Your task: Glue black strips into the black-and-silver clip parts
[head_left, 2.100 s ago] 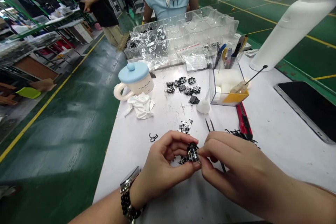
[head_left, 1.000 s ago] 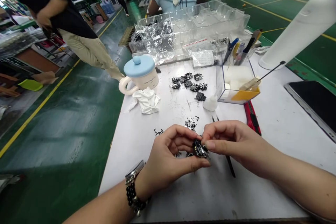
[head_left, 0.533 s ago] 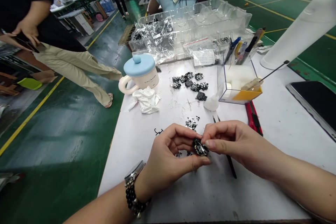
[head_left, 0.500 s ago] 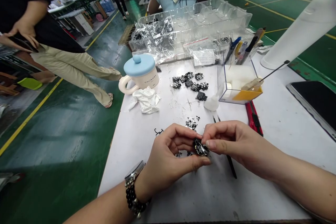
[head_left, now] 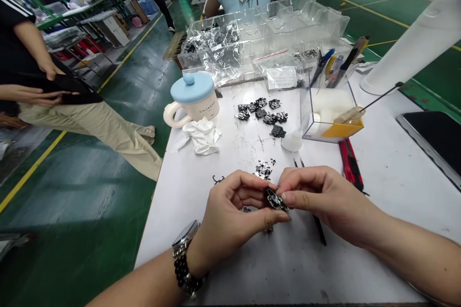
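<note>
Between thumb and fingers, my left hand (head_left: 234, 216) holds a small black part with shiny metal pieces (head_left: 275, 200). My right hand (head_left: 320, 192) is closed in a pinch at the right side of that part, its thumb and fingertip touching it; whether a tiny piece sits in the pinch I cannot make out. Dark tweezers (head_left: 319, 230) lie on the table, partly under my right hand. Beyond my hands is a small heap of tiny metal pieces (head_left: 262, 169). Farther back lie several similar black parts (head_left: 264, 111).
A lidded mug (head_left: 194, 98) and a crumpled tissue (head_left: 202, 136) stand at the left. To the right are a clear box with pens (head_left: 329, 105), a red cutter (head_left: 349, 165) and a phone (head_left: 432, 139). Clear plastic trays (head_left: 288, 29) line the back. Someone walks at the left.
My hands stay nearly in place around the black part. At the left, the standing person has shifted, with legs and hands in a different pose. The view has moved slightly.
</note>
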`<state>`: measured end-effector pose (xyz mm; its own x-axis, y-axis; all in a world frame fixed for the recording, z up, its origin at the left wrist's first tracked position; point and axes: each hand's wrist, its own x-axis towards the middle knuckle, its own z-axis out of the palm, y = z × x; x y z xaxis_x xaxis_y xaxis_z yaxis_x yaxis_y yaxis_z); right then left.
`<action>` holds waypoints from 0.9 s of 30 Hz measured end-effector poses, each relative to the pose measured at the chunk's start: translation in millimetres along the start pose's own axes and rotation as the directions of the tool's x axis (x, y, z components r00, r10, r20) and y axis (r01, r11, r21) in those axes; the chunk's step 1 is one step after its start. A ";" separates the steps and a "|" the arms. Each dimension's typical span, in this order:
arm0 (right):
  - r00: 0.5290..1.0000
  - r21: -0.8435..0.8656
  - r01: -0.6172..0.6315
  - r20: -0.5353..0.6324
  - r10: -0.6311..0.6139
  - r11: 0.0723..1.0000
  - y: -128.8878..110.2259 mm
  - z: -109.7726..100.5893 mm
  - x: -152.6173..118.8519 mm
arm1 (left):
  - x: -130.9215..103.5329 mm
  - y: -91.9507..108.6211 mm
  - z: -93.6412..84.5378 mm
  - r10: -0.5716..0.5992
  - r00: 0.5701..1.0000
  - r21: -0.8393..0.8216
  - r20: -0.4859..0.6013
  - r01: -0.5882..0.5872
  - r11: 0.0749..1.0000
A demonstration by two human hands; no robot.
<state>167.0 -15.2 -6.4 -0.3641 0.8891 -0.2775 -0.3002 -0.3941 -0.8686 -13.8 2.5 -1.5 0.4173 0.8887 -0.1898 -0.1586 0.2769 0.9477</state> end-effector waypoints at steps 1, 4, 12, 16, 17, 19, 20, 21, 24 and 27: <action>1.000 -0.027 0.028 -0.007 -0.028 0.999 0.3 0.3 -0.1 | -0.1 -0.3 0.2 0.001 1.000 0.001 -0.009 -0.001 1.000; 0.989 -0.153 0.136 -0.036 -0.143 0.979 0.3 2.5 -1.6 | -0.7 -1.3 0.7 0.027 0.999 0.029 -0.034 -0.026 0.999; 0.908 -0.472 0.376 0.017 -0.418 0.797 3.6 8.4 -9.1 | -1.8 -1.6 2.4 0.127 0.991 0.065 -0.051 -0.123 0.990; 0.823 -0.572 0.510 0.108 -0.557 0.642 6.6 10.3 -11.0 | -2.9 -4.5 2.8 0.201 0.978 0.067 -0.052 -0.198 0.978; 0.803 -0.595 0.532 0.128 -0.583 0.603 7.2 10.8 -11.4 | -2.8 -5.4 2.7 0.213 0.975 0.063 -0.056 -0.209 0.976; 0.772 -0.628 0.562 0.165 -0.614 0.538 7.7 11.5 -12.3 | -1.7 -6.6 2.3 0.213 0.975 0.039 -0.059 -0.211 0.977; 0.754 -0.641 0.579 0.184 -0.631 0.504 7.7 11.7 -12.6 | -0.7 -6.8 1.9 0.208 0.977 0.025 -0.057 -0.207 0.978; 0.732 -0.652 0.598 0.206 -0.650 0.467 7.7 11.8 -12.9 | 0.4 -6.5 1.5 0.204 0.977 0.011 -0.057 -0.203 0.979; 0.654 -0.684 0.646 0.265 -0.709 0.340 8.0 11.8 -13.1 | 3.6 -4.1 0.0 0.195 0.980 -0.008 -0.047 -0.195 0.981; 0.591 -0.727 0.652 0.309 -0.745 0.216 10.3 11.9 -12.5 | 4.4 -1.0 -1.4 0.181 0.983 0.017 -0.020 -0.181 0.983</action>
<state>157.9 -33.1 -7.0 -0.2642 0.7472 0.6098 0.3383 0.6639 -0.6669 -13.1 6.6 -3.6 0.3638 0.9313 -0.0197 -0.2167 0.1052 0.9706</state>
